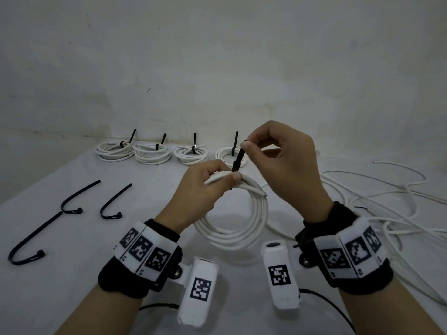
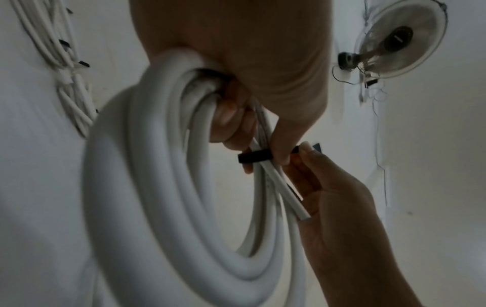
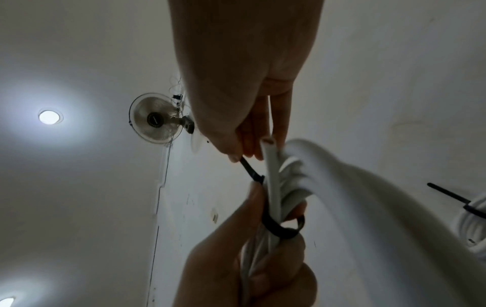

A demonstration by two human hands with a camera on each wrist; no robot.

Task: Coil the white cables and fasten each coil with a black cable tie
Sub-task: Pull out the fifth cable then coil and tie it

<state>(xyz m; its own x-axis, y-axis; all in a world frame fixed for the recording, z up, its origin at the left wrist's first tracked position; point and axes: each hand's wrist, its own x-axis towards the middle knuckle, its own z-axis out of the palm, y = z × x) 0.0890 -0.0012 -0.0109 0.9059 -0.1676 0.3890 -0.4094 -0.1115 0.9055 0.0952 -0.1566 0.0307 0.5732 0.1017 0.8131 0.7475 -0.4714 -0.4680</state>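
White cable coil (image 1: pixel 232 226) wrapped by a black cable tie (image 1: pixel 238 158)

The coil hangs upright above the surface, its loops bunched at the top, where the tie circles them, tail slanting upward. Four tied coils (image 1: pixel 152 153) lie in a row behind; loose cables (image 1: pixel 387 213) sprawl right.

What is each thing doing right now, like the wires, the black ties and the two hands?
Held coil: wound up, gripped, tie looped round but still loose.
Black cable tie: tail pinched, threaded through its head.
Left hand: grips the coil.
Right hand: pinches the tie's tail.
Four finished coils: tied, lying by the wall.
Three spare ties: bent, unused.
Loose cables: uncoiled, tangled on the table.
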